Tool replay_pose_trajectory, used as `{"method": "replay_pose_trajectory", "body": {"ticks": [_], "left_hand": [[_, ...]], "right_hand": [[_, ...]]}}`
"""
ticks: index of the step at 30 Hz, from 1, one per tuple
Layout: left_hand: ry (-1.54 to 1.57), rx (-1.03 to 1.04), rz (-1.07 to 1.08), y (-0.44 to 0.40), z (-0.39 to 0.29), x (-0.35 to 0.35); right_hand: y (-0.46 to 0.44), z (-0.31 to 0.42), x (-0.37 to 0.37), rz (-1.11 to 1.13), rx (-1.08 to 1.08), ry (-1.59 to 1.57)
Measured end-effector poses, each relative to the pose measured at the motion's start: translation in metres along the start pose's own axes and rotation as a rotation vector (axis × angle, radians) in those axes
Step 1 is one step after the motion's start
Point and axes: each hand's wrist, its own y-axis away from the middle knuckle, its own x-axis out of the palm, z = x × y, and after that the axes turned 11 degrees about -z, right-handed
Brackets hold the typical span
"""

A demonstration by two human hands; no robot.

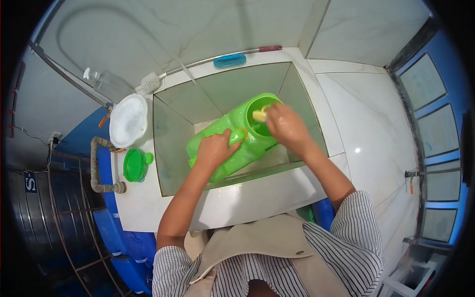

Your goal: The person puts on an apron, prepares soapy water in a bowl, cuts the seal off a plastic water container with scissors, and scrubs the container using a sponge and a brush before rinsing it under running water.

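Note:
A large green plastic jerrycan [213, 141], wet on its surface, lies tilted inside the tiled basin [173, 119]. Its wide round mouth [251, 113] faces up and to the right. My left hand [214, 149] is wrapped round the jerrycan's handle [238, 136]. At the mouth, my right hand [287, 126] is closed on a small yellow scrubber [259, 116], partly in the opening. Motion blurs it, so I cannot tell whether it is a sponge or a brush. The fingertips of my right hand are partly hidden.
On the left ledge stand a white foamy bowl [129, 121], a green lid or strainer [134, 165] and a clear pump bottle [111, 85]. A long-handled brush [208, 60] and a blue brush [229, 61] lie along the back rim. Pipes [95, 166] run at left.

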Motion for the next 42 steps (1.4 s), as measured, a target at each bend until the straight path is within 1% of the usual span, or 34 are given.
{"method": "replay_pose_trajectory", "body": {"ticks": [1, 2, 3, 4, 5, 6, 8, 11, 12, 14, 15, 16, 17, 18, 20, 21, 22, 23, 24, 26, 27, 29, 30, 31, 32, 33, 34, 35, 36, 38, 39, 41, 42], "left_hand": [[0.009, -0.022, 0.003, -0.002, -0.008, 0.002], [0.020, -0.043, 0.005, -0.004, -0.017, 0.003], [0.027, -0.038, -0.011, -0.004, -0.025, 0.002], [0.034, -0.021, 0.034, -0.003, -0.032, 0.001], [0.039, -0.004, 0.085, -0.002, -0.036, 0.000], [0.040, -0.003, 0.078, -0.001, -0.036, 0.001], [0.090, 0.038, 0.080, -0.003, -0.031, 0.002], [0.061, -0.033, 0.040, 0.000, -0.003, -0.006], [0.046, -0.066, 0.023, 0.004, 0.007, -0.009], [0.063, -0.062, -0.007, 0.017, 0.022, -0.008], [0.052, -0.088, -0.021, 0.023, 0.031, -0.006], [0.094, -0.169, -0.069, 0.028, 0.040, -0.002], [0.137, -0.251, -0.120, 0.031, 0.049, 0.001], [0.125, -0.272, -0.139, 0.035, 0.057, 0.003], [0.145, -0.340, -0.164, 0.040, 0.066, 0.007], [0.137, -0.349, -0.173, 0.038, 0.068, 0.004], [0.207, -0.384, -0.150, 0.033, 0.066, 0.002], [0.281, -0.414, -0.120, 0.030, 0.064, 0.002], [0.283, -0.411, -0.122, 0.026, 0.065, 0.005], [0.255, -0.464, -0.128, 0.024, 0.076, 0.012], [0.260, -0.460, -0.130, 0.023, 0.080, 0.012], [0.305, -0.617, -0.119, 0.019, 0.087, 0.011], [0.316, -0.611, -0.115, 0.016, 0.091, 0.013], [0.360, -0.671, -0.132, 0.014, 0.097, 0.017], [0.401, -0.730, -0.147, 0.012, 0.102, 0.021], [0.408, -0.721, -0.139, 0.011, 0.106, 0.027], [0.413, -0.756, -0.184, 0.010, 0.110, 0.032], [0.414, -0.791, -0.230, 0.009, 0.115, 0.037], [0.416, -0.785, -0.224, 0.011, 0.119, 0.037], [0.640, -0.964, -0.110, 0.014, 0.124, 0.039], [0.642, -0.965, -0.107, 0.017, 0.122, 0.037], [0.705, -1.034, -0.210, 0.027, 0.118, 0.032], [0.707, -1.039, -0.212, 0.029, 0.123, 0.041]], "right_hand": [[0.007, -0.002, 0.012, 0.219, 0.072, 0.138], [0.008, -0.006, 0.028, 0.210, 0.070, 0.157], [0.003, -0.008, 0.048, 0.253, 0.356, -0.099], [-0.006, -0.002, 0.047, 0.290, 0.635, -0.362], [-0.011, -0.005, 0.038, 0.346, 0.880, -0.804], [-0.009, -0.005, 0.037, 0.341, 0.876, -0.801], [-0.009, -0.006, 0.034, 0.518, 0.598, -0.509], [-0.028, 0.002, 0.040, 0.736, 0.127, -0.073], [-0.038, 0.007, 0.041, 0.743, 0.088, -0.072], [-0.056, 0.025, 0.037, 0.939, -0.398, 0.296], [-0.078, 0.065, 0.015, 1.037, -0.247, 0.369], [-0.099, 0.087, 0.012, 1.031, -0.277, 0.379], [-0.119, 0.106, 0.011, 0.885, -0.297, 0.313], [-0.136, 0.125, 0.017, 0.740, -0.316, 0.241], [-0.163, 0.176, 0.060, 0.320, -0.486, -0.275], [-0.179, 0.205, 0.096, 0.245, -0.472, -0.394], [-0.189, 0.239, 0.111, 0.258, -0.404, -0.390], [-0.198, 0.255, 0.147, 0.244, -0.409, -0.374], [-0.208, 0.257, 0.176, 0.228, -0.409, -0.359], [-0.225, 0.238, 0.168, 0.190, -0.347, -0.354], [-0.242, 0.204, 0.162, 0.271, -0.258, -0.426], [-0.276, 0.138, 0.148, 0.409, -0.058, -0.557], [-0.281, 0.120, 0.138, 0.449, 0.326, -0.646], [-0.275, 0.118, 0.125, 0.448, 0.337, -0.639], [-0.271, 0.115, 0.110, 0.458, 0.460, -0.671], [-0.267, 0.114, 0.096, 0.464, 0.582, -0.702], [-0.264, 0.113, 0.090, 0.456, 0.591, -0.699], [-0.262, 0.115, 0.087, 0.538, 0.558, -0.666], [-0.262, 0.112, 0.089, 0.622, 0.526, -0.635], [-0.267, 0.105, 0.089, 0.642, 0.545, -0.590], [-0.268, 0.103, 0.090, 0.667, 0.555, -0.544], [-0.269, 0.100, 0.090, 0.666, 0.559, -0.519], [-0.269, 0.100, 0.088, 0.663, 0.563, -0.494]]}}
